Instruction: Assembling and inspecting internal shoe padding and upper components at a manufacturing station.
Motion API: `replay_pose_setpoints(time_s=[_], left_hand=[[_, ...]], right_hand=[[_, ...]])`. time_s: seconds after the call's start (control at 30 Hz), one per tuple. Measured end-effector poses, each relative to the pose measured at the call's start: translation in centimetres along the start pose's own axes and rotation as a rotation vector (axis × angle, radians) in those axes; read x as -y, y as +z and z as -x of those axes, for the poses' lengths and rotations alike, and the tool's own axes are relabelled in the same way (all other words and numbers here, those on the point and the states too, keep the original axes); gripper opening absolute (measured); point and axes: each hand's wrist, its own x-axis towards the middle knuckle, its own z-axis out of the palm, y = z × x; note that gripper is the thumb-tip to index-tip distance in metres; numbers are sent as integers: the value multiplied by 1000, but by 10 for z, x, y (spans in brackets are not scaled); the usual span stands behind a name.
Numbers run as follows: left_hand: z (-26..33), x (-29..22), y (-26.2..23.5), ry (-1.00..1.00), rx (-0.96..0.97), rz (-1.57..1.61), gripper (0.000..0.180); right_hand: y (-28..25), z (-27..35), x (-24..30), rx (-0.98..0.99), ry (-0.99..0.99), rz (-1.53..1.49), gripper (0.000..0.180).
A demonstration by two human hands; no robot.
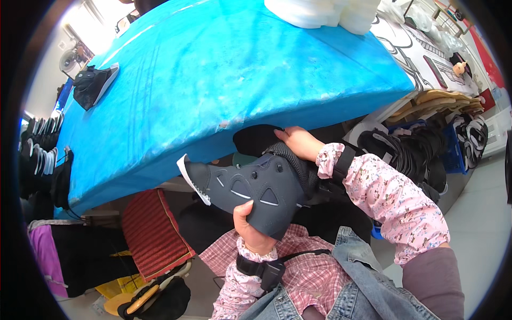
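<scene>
A dark grey shoe upper (224, 184) with triangular cut-outs and a white toe edge is held over my lap, in front of the blue-covered table. Wrapped round its lower side is my left hand (253, 230), the thumb pressed on the grey face. My right hand (300, 143) pinches a rounded black flat piece (250, 140) at the upper's far side, beside a dark mesh collar (292, 159). How that black piece joins the upper is hidden. Another black shoe upper (94, 85) with a pale edge lies on the table's left part.
Blue sheeting covers the table (213, 69), with a white plastic-wrapped bundle (325, 13) at its far edge. Stacked black pieces (400, 154) and a blue crate (456, 144) stand right. A striped red cloth (154, 234) hangs at lower left, near black shoe parts (40, 160).
</scene>
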Motion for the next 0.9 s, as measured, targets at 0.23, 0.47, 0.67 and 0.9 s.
replay_pose_setpoints(time_s=[0.23,0.47,0.67,0.9], left_hand=[[-14,3,-16,-37,-140,40,44],[-17,-8,-22,-106,-93,-76,53],[-24,4,-36,-43,-64,13,49],[-20,-8,-23,-40,-49,-111,54]], right_hand=[[13,11,-1,77,244,-68,37],[7,22,3,-112,132,80,29],[52,38,-15,-437,28,-84,28],[26,26,12,-440,365,-465,45]])
